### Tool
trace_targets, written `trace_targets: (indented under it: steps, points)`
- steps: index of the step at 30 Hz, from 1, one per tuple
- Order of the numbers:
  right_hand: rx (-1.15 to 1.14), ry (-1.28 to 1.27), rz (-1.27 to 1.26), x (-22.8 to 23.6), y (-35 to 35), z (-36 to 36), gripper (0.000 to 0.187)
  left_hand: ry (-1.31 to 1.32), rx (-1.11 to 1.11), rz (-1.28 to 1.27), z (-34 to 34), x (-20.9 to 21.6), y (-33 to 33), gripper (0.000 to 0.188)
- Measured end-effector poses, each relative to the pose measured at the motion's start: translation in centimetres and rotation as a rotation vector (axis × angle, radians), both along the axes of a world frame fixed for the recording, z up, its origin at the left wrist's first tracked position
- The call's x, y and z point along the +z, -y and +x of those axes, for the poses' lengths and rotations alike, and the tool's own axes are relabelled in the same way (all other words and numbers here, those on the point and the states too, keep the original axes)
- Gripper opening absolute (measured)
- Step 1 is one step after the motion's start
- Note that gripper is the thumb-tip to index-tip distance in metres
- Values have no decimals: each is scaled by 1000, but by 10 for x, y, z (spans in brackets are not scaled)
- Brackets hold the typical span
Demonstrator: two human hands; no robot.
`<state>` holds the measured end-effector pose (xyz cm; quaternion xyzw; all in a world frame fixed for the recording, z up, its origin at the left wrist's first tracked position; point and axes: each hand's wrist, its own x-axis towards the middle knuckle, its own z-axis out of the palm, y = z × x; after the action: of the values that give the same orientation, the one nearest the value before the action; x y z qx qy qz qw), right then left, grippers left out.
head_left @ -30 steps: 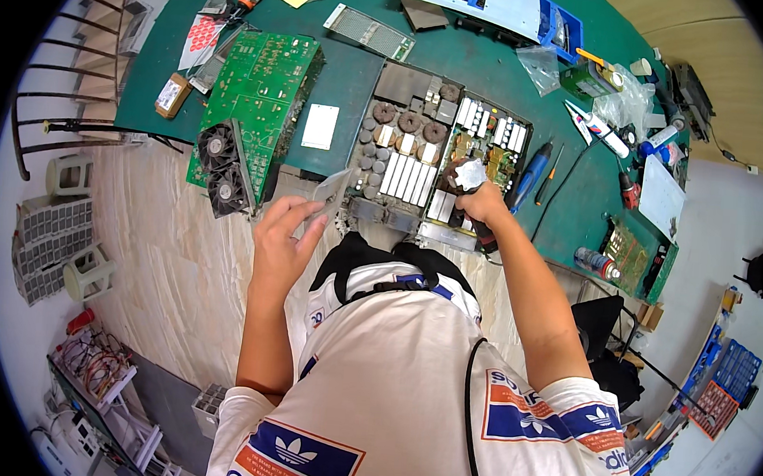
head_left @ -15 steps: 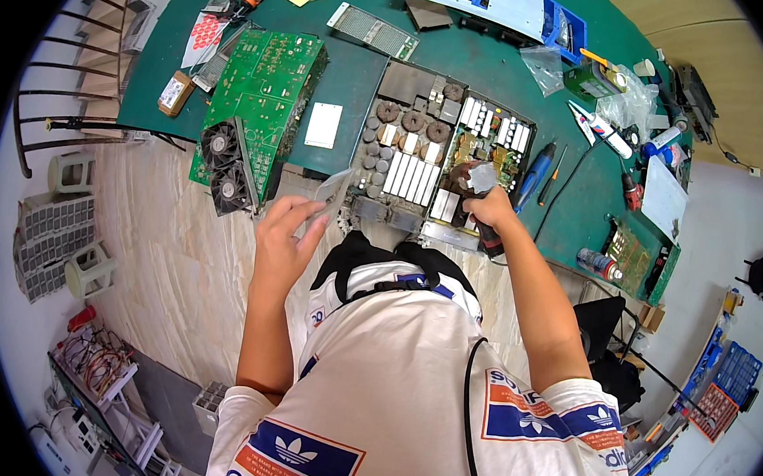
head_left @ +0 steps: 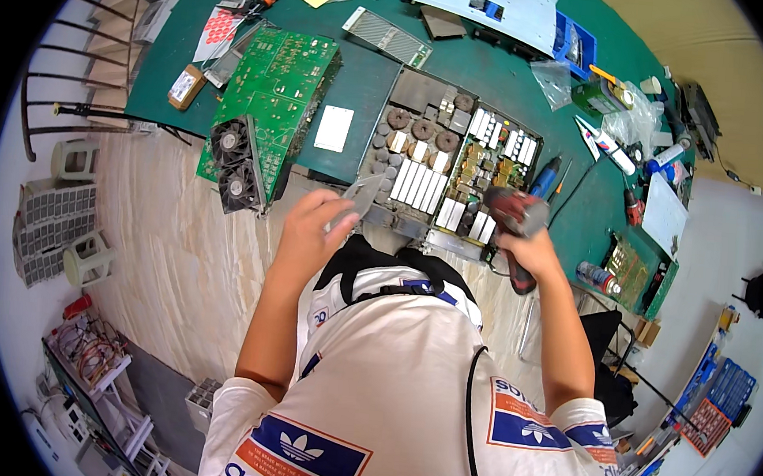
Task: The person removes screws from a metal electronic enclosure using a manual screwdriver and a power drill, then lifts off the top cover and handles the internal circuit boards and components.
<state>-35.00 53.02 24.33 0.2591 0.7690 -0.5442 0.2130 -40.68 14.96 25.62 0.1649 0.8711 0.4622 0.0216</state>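
My left hand (head_left: 305, 238) pinches a thin translucent plate (head_left: 368, 195) between thumb and fingers, above the near edge of the bench. My right hand (head_left: 529, 254) grips a red and black cordless drill (head_left: 518, 214), held near the bench's front edge. Between them lies an opened electronics unit (head_left: 418, 175), its left section packed with coils, capacitors and white bars. The unit's right section (head_left: 485, 167) carries yellowish parts and white blocks, just left of the drill. The drill's tip is blurred and hard to make out.
On the left of the green bench (head_left: 361, 82) lie a green circuit board (head_left: 272, 89) with two black fans (head_left: 238, 164) and a white card (head_left: 333, 128). A blue-handled tool (head_left: 546, 177), glue tubes (head_left: 613, 150), a spray can (head_left: 598, 278) and another drill (head_left: 633, 207) sit right.
My right hand has drawn the drill off the unit, rightward and toward my body. My left hand, still holding the plate, has moved slightly right. The whole view has shifted a little.
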Motion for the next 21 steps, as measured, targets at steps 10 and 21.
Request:
trace_targets:
  steps: [10,21]
  points:
    - [225,-162,-186,118,25,38,37,-140,-266,-5,-18,-3,-49,32]
    - [223,-133,-207,111,26,57,34,-116,-382,49,-10,8,-73,20]
